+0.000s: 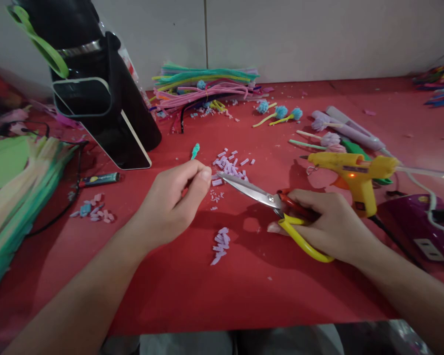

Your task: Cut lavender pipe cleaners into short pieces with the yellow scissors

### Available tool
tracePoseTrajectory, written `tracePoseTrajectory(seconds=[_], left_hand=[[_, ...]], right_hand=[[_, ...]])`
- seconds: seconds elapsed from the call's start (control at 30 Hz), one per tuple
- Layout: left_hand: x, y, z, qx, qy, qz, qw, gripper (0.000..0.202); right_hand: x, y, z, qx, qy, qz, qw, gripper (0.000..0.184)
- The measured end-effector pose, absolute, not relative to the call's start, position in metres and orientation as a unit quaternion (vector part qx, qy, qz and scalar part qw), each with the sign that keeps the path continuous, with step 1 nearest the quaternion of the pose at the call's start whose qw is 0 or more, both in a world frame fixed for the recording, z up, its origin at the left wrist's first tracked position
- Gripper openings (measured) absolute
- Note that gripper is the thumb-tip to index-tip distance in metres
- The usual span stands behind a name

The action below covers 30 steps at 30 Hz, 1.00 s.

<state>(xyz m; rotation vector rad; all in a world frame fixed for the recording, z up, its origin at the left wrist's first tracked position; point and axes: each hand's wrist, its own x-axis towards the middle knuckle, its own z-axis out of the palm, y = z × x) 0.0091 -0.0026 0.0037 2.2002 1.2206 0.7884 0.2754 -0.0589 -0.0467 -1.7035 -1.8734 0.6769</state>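
Note:
My right hand (323,222) grips a pair of scissors (253,190) with one red and one yellow handle. Their blades point left, the tips close to my left fingertips. Thumb and forefinger of my left hand (177,197) are pinched together; whatever sits between them is too small or hidden to name. Just beyond the blades lies a pile of short lilac pipe cleaner pieces (229,165). Nearer me, a small cluster of slanted lilac pieces (221,244) rests on the red table (192,291). A teal twisted bit (196,151) shows behind my left hand.
At left stand a black bottle (133,98) and a phone (107,133), with a lighter (99,180) nearby. A yellow glue gun (355,172), its light lit, lies at right beside a purple power strip (410,222). Pipe cleaner bundles (203,88) and blue pompom stems (280,112) are at the back.

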Motion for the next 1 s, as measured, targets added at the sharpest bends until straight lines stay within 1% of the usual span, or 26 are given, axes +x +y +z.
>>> tracePoseTrajectory(seconds=[0.1, 0.37, 0.77, 1.0], left_hand=[[0.0086, -0.0031, 0.0044, 0.799, 0.454, 0.293, 0.264, 0.031], [0.0109, -0.0039, 0.0061, 0.792, 0.453, 0.290, 0.289, 0.032], [0.0100, -0.0033, 0.0045, 0.797, 0.452, 0.283, 0.284, 0.030], [0.0095, -0.0031, 0.0029, 0.788, 0.461, 0.290, 0.288, 0.033]], right_hand=[[0.2759, -0.0596, -0.0471, -0.632, -0.681, 0.258, 0.266, 0.062], [0.2747, -0.0582, -0.0457, -0.616, -0.695, 0.259, 0.265, 0.059], [0.2756, -0.0571, -0.0456, -0.614, -0.702, 0.242, 0.268, 0.061], [0.2725, -0.0581, -0.0402, -0.617, -0.687, 0.262, 0.280, 0.060]])
